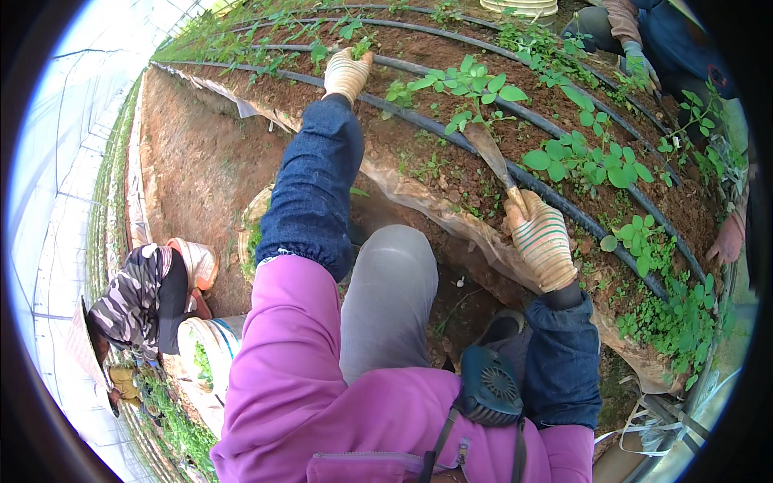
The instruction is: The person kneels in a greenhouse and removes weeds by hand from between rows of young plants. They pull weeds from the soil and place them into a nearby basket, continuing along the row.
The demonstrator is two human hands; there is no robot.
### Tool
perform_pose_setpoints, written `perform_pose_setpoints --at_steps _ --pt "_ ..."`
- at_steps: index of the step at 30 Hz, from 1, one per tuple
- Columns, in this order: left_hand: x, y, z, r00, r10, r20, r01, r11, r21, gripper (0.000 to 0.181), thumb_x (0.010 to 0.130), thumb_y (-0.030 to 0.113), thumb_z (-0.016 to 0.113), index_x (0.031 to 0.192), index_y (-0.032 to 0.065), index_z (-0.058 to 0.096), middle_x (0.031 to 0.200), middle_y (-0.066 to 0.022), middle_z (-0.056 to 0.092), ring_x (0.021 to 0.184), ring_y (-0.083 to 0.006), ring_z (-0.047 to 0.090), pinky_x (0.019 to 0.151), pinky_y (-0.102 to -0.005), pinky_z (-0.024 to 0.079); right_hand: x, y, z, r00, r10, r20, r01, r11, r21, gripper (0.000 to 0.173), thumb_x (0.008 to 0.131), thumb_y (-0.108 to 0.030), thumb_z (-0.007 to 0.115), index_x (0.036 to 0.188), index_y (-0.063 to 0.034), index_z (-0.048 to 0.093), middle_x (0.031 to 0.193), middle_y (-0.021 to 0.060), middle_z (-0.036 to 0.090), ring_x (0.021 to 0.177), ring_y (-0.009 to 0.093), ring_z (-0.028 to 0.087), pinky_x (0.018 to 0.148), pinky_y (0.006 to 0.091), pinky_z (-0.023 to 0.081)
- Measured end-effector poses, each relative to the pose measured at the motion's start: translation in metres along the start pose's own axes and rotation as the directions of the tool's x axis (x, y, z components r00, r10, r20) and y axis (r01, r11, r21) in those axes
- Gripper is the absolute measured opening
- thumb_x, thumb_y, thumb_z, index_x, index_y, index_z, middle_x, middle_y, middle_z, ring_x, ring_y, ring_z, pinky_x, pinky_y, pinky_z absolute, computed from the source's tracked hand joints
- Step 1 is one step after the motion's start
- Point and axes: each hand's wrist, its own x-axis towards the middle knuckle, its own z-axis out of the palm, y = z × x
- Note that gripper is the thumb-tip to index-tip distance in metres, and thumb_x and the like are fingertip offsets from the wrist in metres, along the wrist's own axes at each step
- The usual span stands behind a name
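My left hand (347, 73), in a dirty striped work glove, reaches over the far part of the soil bed and is closed on a small green weed (361, 48). My right hand (542, 238), gloved alike, grips the wooden handle of a hand trowel (490, 156) at the bed's near edge. The trowel's soil-stained blade points away from me and lies across a black drip pipe (450, 134), its tip close to the base of a leafy seedling (474, 84). Another leafy plant (589, 158) grows to the right of the trowel.
Several drip pipes run along the bed, with plastic film (416, 196) along its edge. A basket (249, 232) and a white bucket (208, 344) holding greens stand at left. A person in a conical hat (87, 350) bends there. Other people work at right, near a pale bucket (522, 7).
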Motion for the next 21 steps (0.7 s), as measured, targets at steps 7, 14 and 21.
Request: perform_pose_setpoints --at_steps 7,14,21 --pt "0.006 0.015 0.052 0.975 0.004 0.22 -0.041 0.986 0.163 0.07 0.082 0.049 0.075 0.134 0.0037 0.061 0.122 -0.0214 0.067 0.115 -0.0348 0.064 0.098 -0.0397 0.05 0.0 0.004 -0.004 0.998 0.042 0.037 -0.046 0.993 0.111 0.034 0.097 -0.028 0.059 0.113 0.0009 0.065 0.081 0.0248 0.066 0.077 0.043 0.064 0.066 0.0438 0.049" --pt "0.06 0.02 0.072 0.992 0.123 0.029 -0.123 0.992 0.009 0.065 0.087 0.049 0.068 0.133 0.0042 0.062 0.121 -0.0237 0.067 0.114 -0.0375 0.064 0.096 -0.0433 0.051 0.001 0.002 -0.001 0.996 0.077 0.044 -0.082 0.991 0.109 0.034 0.096 -0.025 0.061 0.116 0.0013 0.065 0.083 0.0219 0.068 0.076 0.039 0.064 0.066 0.0423 0.05" --pt "0.087 0.027 0.118 0.972 0.135 0.191 -0.168 0.972 0.163 0.04 0.096 0.042 0.056 0.098 0.005 0.072 0.098 -0.0231 0.071 0.096 -0.0425 0.066 0.083 -0.0459 0.053 0.004 -0.006 0.003 0.978 0.184 0.102 -0.204 0.948 0.246 0.032 0.096 -0.017 0.062 0.12 0.0044 0.063 0.089 0.0095 0.069 0.076 0.014 0.061 0.068 0.0314 0.049"
